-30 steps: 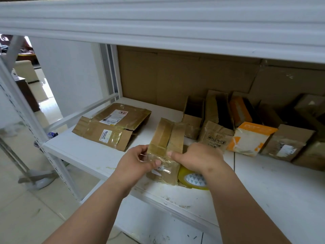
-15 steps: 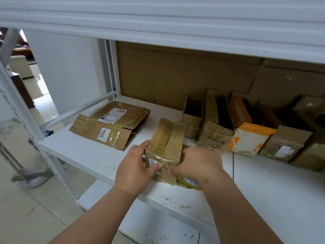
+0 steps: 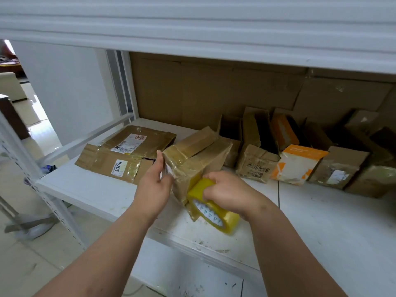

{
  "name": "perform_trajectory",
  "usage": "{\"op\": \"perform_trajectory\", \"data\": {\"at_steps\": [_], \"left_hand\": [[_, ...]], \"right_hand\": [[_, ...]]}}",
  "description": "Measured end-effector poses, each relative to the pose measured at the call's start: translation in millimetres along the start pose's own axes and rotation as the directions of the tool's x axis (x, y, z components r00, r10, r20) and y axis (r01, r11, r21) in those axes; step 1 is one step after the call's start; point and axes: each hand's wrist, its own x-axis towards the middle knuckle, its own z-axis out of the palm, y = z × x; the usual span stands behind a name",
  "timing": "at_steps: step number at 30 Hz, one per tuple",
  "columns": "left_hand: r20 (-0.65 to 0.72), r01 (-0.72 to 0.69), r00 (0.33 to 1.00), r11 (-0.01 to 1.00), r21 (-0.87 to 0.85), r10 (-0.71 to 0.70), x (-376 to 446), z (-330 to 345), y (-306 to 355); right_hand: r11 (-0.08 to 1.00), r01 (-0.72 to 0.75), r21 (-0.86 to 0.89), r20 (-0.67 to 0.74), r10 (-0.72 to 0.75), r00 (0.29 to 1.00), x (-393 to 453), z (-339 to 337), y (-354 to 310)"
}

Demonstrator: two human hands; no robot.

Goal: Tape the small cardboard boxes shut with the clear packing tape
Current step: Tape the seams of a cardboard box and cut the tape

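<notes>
While our left hand (image 3: 154, 183) lies flat against the left face of the small cardboard box (image 3: 194, 160), fingers straight and pointing up toward twelve o'clock, our right hand (image 3: 226, 192) curls its fingers over the yellowish roll of clear packing tape (image 3: 213, 207) and holds it against the box's lower right edge. We have the box tilted on the white shelf (image 3: 321, 228), near the front lip, its flaps already glossy with tape. At about ten o'clock from the box lie two flattened cardboard parcels (image 3: 126, 155) with white labels, one reading 3004. From one to three o'clock a row of small boxes (image 3: 257, 161) stands along the back, an orange-and-white package (image 3: 297, 163) among them, in front of a brown cardboard sheet (image 3: 214, 91).
</notes>
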Motion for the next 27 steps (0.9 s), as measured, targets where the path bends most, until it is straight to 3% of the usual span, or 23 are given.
{"op": "perform_trajectory", "data": {"at_steps": [5,10,14,20,27], "left_hand": [[0.191,0.084,0.981,0.975,-0.206,-0.044,4.7,-5.2,-6.5],[0.148,0.090,0.986,0.987,-0.132,-0.070,21.9,-11.1,-26.4],[0.075,0.104,0.993,0.987,-0.120,-0.095,30.6,-21.6,-33.7],[0.103,0.080,0.992,0.995,-0.054,-0.074,37.6,-22.6,-37.7],[0.203,0.067,0.977,0.997,0.030,-0.071,54.3,-27.6,-33.3]], "right_hand": [[0.988,0.085,0.125,-0.002,-0.085,0.996,5.2,22.7,3.2],[0.930,0.125,0.346,-0.018,-0.127,0.992,6.8,46.6,12.6],[0.784,0.065,0.618,0.018,-0.096,0.995,7.0,54.4,27.2],[0.779,0.067,0.623,0.037,-0.115,0.993,1.7,59.1,34.1],[0.622,0.074,0.779,0.010,-0.130,0.991,3.3,71.0,43.7]]}}
